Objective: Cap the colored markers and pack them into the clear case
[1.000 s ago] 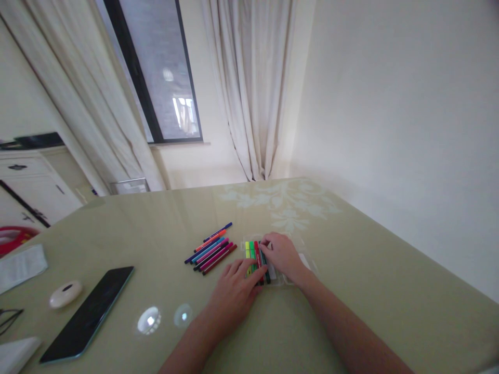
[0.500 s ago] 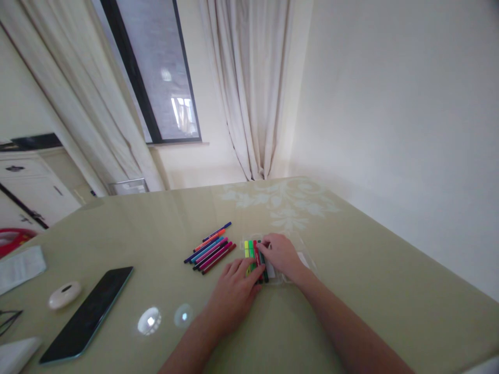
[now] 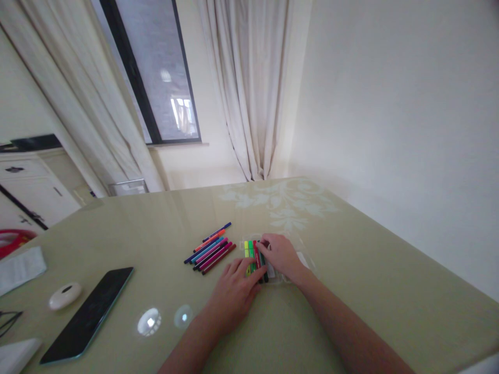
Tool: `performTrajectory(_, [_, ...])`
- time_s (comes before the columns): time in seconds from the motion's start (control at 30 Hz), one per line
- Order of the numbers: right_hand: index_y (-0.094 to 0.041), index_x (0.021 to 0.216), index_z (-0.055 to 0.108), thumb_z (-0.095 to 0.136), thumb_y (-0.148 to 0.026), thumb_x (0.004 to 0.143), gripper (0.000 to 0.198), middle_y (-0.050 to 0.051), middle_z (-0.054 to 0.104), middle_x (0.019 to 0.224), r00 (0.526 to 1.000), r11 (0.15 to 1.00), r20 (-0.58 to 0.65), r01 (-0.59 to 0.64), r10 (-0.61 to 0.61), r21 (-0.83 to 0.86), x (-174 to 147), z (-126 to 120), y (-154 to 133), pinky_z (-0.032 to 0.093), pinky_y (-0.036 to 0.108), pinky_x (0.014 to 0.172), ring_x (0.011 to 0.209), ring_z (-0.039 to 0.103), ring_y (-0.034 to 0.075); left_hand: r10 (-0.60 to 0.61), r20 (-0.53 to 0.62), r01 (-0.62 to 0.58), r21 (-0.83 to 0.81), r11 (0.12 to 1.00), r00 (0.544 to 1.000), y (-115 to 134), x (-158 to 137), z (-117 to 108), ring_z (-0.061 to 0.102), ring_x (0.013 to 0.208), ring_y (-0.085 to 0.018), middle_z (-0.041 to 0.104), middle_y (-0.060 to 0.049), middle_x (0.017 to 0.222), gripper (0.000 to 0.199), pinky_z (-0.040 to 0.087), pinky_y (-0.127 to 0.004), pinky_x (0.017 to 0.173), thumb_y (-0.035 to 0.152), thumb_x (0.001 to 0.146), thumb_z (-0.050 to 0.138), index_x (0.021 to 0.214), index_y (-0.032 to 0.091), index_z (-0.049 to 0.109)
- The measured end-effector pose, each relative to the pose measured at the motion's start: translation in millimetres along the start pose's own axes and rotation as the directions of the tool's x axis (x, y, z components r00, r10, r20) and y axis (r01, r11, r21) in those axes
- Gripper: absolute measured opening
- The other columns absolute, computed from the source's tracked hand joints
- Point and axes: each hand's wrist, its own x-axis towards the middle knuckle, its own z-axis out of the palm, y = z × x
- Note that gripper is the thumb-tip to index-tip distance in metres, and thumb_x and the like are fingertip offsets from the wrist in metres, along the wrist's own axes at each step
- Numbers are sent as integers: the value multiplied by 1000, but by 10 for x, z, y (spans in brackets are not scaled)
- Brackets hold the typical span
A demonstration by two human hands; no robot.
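Note:
A clear plastic case lies on the table, with yellow, green, red and dark felt-tip pens side by side in its left part. My right hand bends over the case from the right. Its thumb and fingertips are closed at the upper end of a dark green felt-tip pen. Across the lower ends of the pens rests my left hand, its fingers apart and its thumb touching the dark pen. Beside the case, to the left, is a loose pile of felt-tip pens in blue, orange, pink and dark red.
On the left of the table lie a black-screened tablet, a white oval object and a folded pale cloth. A wall borders the table's right side; curtains and a window stand behind.
My left thumb has shifted slightly to the right over the dark pen. My right hand and the loose pens are where they were.

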Motion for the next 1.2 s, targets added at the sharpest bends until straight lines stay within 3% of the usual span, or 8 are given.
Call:
performTrajectory(0.27, [-20, 75, 75, 63, -32, 96, 26, 3, 74, 74, 1000, 1000, 19, 16, -16, -12, -6, -6, -13, 38, 27, 64, 69, 63, 17, -8, -34, 7, -17, 1000, 999, 6, -9, -24, 52, 127, -30, 58, -7, 141, 38, 46, -51, 107, 30, 101, 55, 138, 34, 60])
performTrajectory(0.47, [-19, 87, 75, 65, -30, 95, 17, 4, 76, 83, 999, 999, 11, 35, -35, 8, -13, 2, 12, 39, 26, 66, 74, 65, 17, -12, -71, 7, -69, 998, 997, -63, 13, -18, 57, 122, -27, 62, -8, 135, 35, 48, -45, 105, 34, 104, 50, 137, 29, 60])
performTrajectory(0.57, [-19, 89, 74, 64, -31, 96, 18, 4, 77, 85, 999, 999, 5, 37, -37, 11, -4, 6, 27, 39, 26, 67, 75, 66, 17, -179, -143, 178, -16, 984, 973, -201, 26, -43, 59, 117, -26, 65, -9, 123, 30, 49, -43, 102, 27, 106, 43, 128, 23, 64])
performTrajectory(0.7, [-19, 87, 74, 63, -30, 96, 18, 5, 77, 86, 1000, 1000, -10, 19, -19, -6, -3, 5, 16, 39, 26, 68, 79, 67, 18, -429, -234, 473, 188, 861, 873, -398, -14, -98, 60, 111, -32, 65, -14, 115, 24, 50, -49, 95, 23, 103, 47, 113, 14, 67])
performTrajectory(0.87, [-20, 89, 74, 64, -29, 96, 15, 4, 77, 87, 1000, 998, -8, 25, -25, 57, -11, 21, 9, 41, 26, 70, 79, 68, 18, -481, -237, 531, 240, 813, 844, -500, -46, -112, 61, 110, -34, 65, -16, 113, 25, 51, -47, 92, 28, 102, 47, 102, 13, 66])
performTrajectory(0.93, [-20, 89, 75, 64, -29, 96, 16, 4, 77, 86, 999, 994, -31, 40, -37, 106, -12, 24, 5, 41, 26, 71, 78, 68, 18, -483, -253, 530, 171, 831, 838, -508, -29, -94, 62, 108, -32, 67, -16, 110, 28, 51, -47, 92, 28, 104, 41, 99, 15, 65])
performTrajectory(1.03, [-19, 90, 75, 60, -33, 97, 22, 4, 75, 83, 995, 951, -58, 100, -87, 293, -10, 22, -28, 44, 27, 72, 76, 66, 17, -473, -264, 464, -99, 880, 841, -480, 9, -47, 66, 101, -27, 70, -12, 105, 34, 52, -43, 89, 30, 107, 32, 102, 18, 62])
performTrajectory(1.2, [-18, 92, 74, 61, -47, 93, 32, 2, 73, 79, 990, 688, 19, 85, -142, 720, -1, 35, -115, 47, 27, 68, 71, 63, 17, -382, -240, 278, -372, 885, 893, -302, 45, 28, 66, 92, -24, 70, -8, 98, 36, 52, -38, 80, 39, 108, 30, 99, 21, 60])
